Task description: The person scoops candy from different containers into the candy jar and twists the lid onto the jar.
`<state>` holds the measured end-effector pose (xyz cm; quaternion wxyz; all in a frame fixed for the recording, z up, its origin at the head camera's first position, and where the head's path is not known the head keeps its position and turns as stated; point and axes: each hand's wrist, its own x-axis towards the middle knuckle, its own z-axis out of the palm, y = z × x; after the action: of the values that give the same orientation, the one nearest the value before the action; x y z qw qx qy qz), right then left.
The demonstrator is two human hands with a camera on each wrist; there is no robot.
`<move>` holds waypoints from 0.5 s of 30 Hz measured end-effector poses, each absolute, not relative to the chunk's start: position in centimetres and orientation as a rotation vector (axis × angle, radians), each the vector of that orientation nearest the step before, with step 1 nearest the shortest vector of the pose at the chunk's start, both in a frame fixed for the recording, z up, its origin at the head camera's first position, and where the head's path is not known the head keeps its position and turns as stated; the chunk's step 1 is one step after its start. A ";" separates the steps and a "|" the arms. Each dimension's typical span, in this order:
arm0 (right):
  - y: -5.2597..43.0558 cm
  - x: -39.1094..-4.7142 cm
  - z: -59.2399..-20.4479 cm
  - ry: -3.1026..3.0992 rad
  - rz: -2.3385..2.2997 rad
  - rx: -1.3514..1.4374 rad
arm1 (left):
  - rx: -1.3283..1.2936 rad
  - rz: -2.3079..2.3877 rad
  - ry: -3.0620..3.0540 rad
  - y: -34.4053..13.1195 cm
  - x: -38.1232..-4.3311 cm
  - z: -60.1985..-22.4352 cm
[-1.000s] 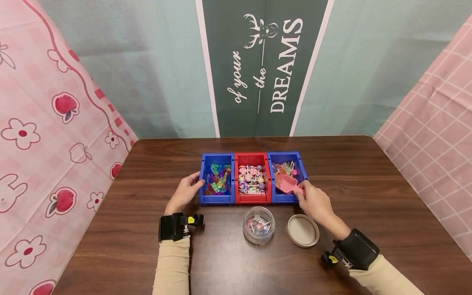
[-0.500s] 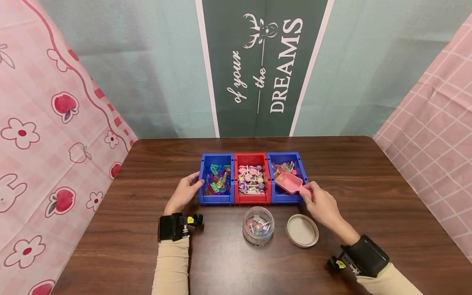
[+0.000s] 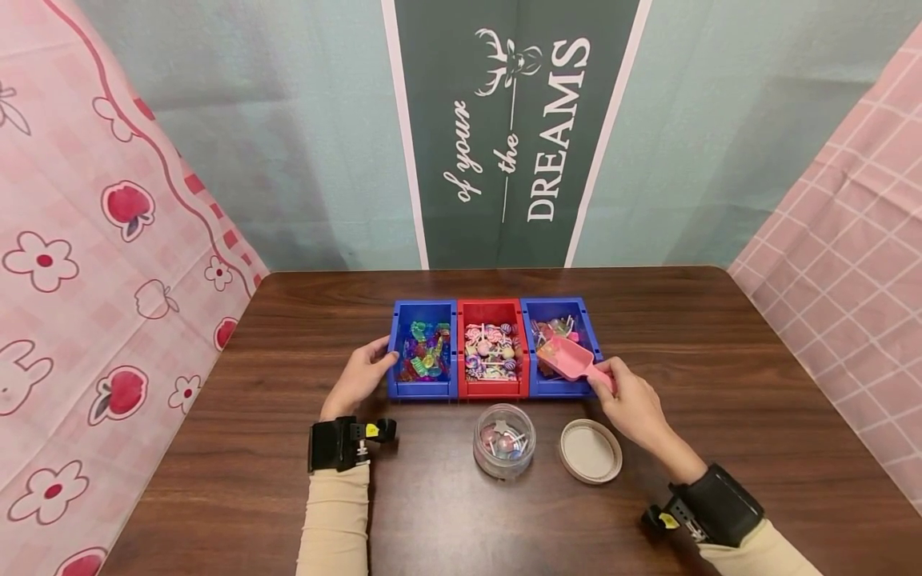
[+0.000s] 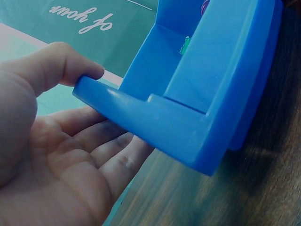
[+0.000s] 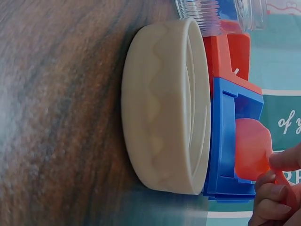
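My left hand (image 3: 356, 382) grips the outer side wall of the left blue bin (image 3: 423, 390), thumb on the rim and fingers outside, as the left wrist view shows. Colourful translucent pieces (image 3: 428, 352) lie in that bin. My right hand (image 3: 635, 406) pinches the handle of a pink scoop (image 3: 571, 358), whose bowl is tilted over the right blue bin (image 3: 560, 390). Mixed small pieces (image 3: 556, 328) lie in this bin. Whether the scoop bowl holds anything is hard to tell; something orange shows at its tip.
Between the blue bins stands a red bin (image 3: 493, 390) of lollipop-like candies. In front, an uncovered clear jar (image 3: 504, 470) holds a few pieces. A cream lid (image 3: 591, 450) lies to its right, inner side up. Curtains hang behind and at both sides.
The right hand has drawn the pink scoop slightly right and up from the pieces in the right blue bin, then nearly stopped. The left hand stays on its bin.
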<state>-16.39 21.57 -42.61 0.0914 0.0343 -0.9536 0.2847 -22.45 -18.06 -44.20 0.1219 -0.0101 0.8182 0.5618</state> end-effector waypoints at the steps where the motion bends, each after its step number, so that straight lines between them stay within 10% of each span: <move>1: 21.6 -16.4 -42.6 -2.833 0.851 0.103 | -0.030 1.640 2.386 -18.1 -22.5 -44.2; 15: 22.2 -16.1 -42.5 -2.775 0.975 0.117 | -0.032 1.642 2.393 -18.0 -22.4 -44.1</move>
<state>-16.09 22.18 -42.52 0.0987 0.0397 -0.9381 0.3296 -22.42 -18.01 -44.12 0.1193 -0.0111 0.8187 0.5616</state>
